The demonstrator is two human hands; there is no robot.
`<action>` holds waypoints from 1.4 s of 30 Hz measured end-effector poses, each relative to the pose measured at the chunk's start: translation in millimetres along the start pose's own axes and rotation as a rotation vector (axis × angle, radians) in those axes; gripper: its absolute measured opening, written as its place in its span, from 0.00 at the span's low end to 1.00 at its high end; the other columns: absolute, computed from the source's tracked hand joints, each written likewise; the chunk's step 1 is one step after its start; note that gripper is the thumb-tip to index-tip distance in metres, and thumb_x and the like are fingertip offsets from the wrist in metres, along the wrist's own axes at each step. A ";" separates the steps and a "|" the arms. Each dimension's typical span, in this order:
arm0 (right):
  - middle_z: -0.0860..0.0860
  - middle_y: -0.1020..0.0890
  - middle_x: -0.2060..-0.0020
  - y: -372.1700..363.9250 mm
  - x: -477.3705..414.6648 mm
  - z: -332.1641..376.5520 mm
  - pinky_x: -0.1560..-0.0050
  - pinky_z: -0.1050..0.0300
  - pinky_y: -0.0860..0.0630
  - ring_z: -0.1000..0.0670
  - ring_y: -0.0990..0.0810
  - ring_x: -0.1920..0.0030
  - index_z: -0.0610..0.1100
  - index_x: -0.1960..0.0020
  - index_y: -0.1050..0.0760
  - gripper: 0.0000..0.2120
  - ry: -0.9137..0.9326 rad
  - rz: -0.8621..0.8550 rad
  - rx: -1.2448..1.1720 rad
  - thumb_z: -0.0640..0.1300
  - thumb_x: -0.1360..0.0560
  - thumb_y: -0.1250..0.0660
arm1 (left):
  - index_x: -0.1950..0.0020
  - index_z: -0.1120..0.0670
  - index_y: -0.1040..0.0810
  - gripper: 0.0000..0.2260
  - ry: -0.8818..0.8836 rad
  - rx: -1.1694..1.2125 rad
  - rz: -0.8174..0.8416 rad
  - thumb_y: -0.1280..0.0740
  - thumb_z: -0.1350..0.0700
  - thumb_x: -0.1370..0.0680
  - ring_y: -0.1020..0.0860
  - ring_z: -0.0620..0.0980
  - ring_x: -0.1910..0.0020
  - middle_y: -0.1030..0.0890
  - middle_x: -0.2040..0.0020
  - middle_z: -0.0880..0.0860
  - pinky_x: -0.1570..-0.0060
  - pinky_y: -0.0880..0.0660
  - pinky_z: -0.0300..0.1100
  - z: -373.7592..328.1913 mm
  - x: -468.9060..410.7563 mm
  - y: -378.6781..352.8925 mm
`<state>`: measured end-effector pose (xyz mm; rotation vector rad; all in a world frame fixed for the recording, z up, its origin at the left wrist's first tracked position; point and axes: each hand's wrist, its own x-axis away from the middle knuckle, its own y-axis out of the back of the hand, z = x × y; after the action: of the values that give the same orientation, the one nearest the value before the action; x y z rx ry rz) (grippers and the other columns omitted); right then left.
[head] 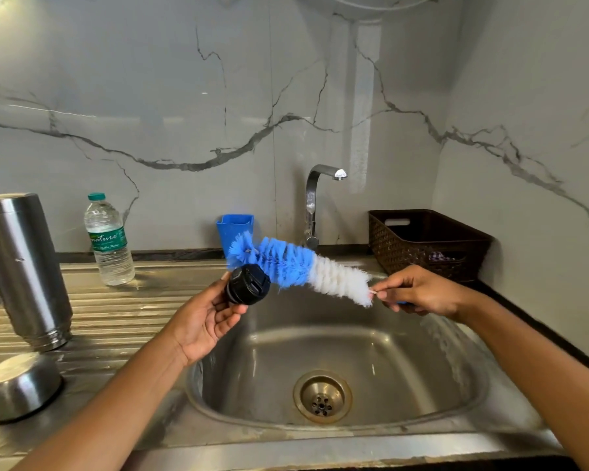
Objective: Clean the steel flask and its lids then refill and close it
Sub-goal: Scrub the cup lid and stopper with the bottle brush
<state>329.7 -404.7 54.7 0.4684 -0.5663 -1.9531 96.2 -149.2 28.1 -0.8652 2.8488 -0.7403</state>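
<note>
Left hand (203, 321) clamps black lid (248, 284); right hand (419, 294) pinches brush (300, 268) handle. Brush axis runs toward 10 o'clock, bristles seemingly touching lid's upper edge.

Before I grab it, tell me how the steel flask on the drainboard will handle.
The steel flask stands mouth-down on its narrow threaded neck, tall above it, so a sideways push would probably tip it. It rests on the ridged drainboard, likely unsteady footing. Its smooth polished wall may be slippery if wet.

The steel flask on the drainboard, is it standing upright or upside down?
Upside down. The steel flask stands on the ribbed drainboard with its threaded neck at the bottom, touching the surface, and its closed base on top.
</note>
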 end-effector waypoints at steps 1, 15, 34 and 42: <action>0.52 0.26 0.73 -9.5 -3.6 1.5 0.77 0.66 0.40 0.57 0.36 0.77 0.44 0.46 0.18 0.09 0.031 -0.024 0.022 0.39 0.23 0.35 | 0.51 0.59 0.23 0.16 0.002 -0.001 -0.020 0.33 0.49 0.32 0.21 0.44 0.76 0.18 0.70 0.55 0.77 0.24 0.33 -0.1 -0.8 0.1; 0.64 0.21 0.50 -32.9 -20.3 -2.2 0.45 0.74 0.29 0.69 0.24 0.47 0.54 0.48 0.21 0.13 0.232 -0.229 0.136 0.37 0.25 0.33 | 0.49 0.59 0.23 0.11 -0.096 0.128 -0.114 0.37 0.52 0.21 0.18 0.45 0.72 0.16 0.65 0.55 0.75 0.23 0.33 -4.1 -1.8 2.9; 0.66 0.18 0.55 -47.7 -23.7 -2.8 0.38 0.66 0.29 0.67 0.22 0.48 0.47 0.44 0.20 0.11 0.211 -0.186 0.176 0.39 0.25 0.33 | 0.54 0.57 0.24 0.07 -0.275 0.139 -0.143 0.33 0.58 0.30 0.16 0.48 0.63 0.15 0.61 0.54 0.66 0.21 0.33 3.7 -5.7 -4.7; 0.65 0.18 0.61 -50.0 -22.4 2.7 0.51 0.73 0.27 0.73 0.24 0.58 0.48 0.48 0.20 0.09 0.146 -0.176 0.176 0.37 0.23 0.35 | 0.55 0.56 0.24 0.03 -0.274 0.116 -0.126 0.34 0.58 0.28 0.16 0.49 0.61 0.15 0.61 0.55 0.65 0.20 0.34 8.3 -11.5 -4.4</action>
<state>301.4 -364.8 29.9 0.7882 -0.6235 -2.0230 109.8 -149.7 22.1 -1.0465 2.5058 -0.7286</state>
